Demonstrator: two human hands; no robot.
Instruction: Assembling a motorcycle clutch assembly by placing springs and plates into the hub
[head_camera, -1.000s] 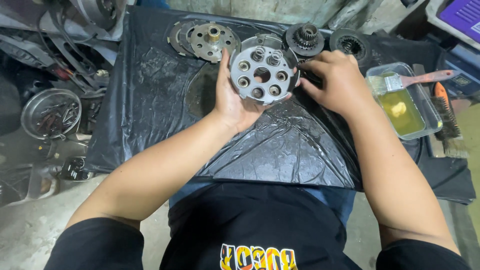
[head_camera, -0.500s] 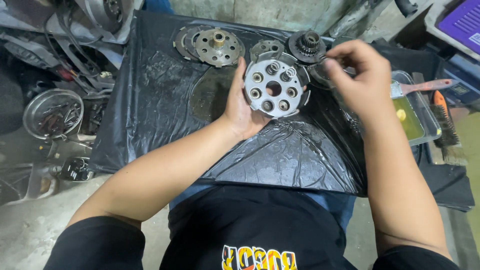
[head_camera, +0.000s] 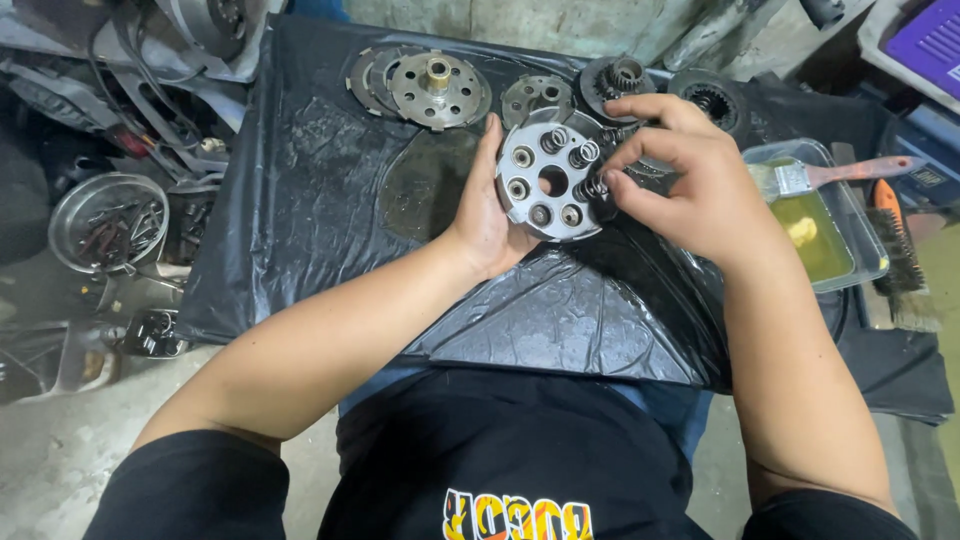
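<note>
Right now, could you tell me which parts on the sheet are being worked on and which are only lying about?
In hand: round silver plate, coil springs, left hand, right hand.
Lying about: disc with hub, toothed gear, paintbrush, tray of yellow liquid, wire brush.

Purple printed box (head_camera: 935, 40) at top right; orange-yellow shirt print (head_camera: 520, 518).

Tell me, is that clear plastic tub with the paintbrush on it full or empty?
Partly full. The clear tub holds a shallow layer of yellowish liquid, and the paintbrush lies across its rim.
</note>
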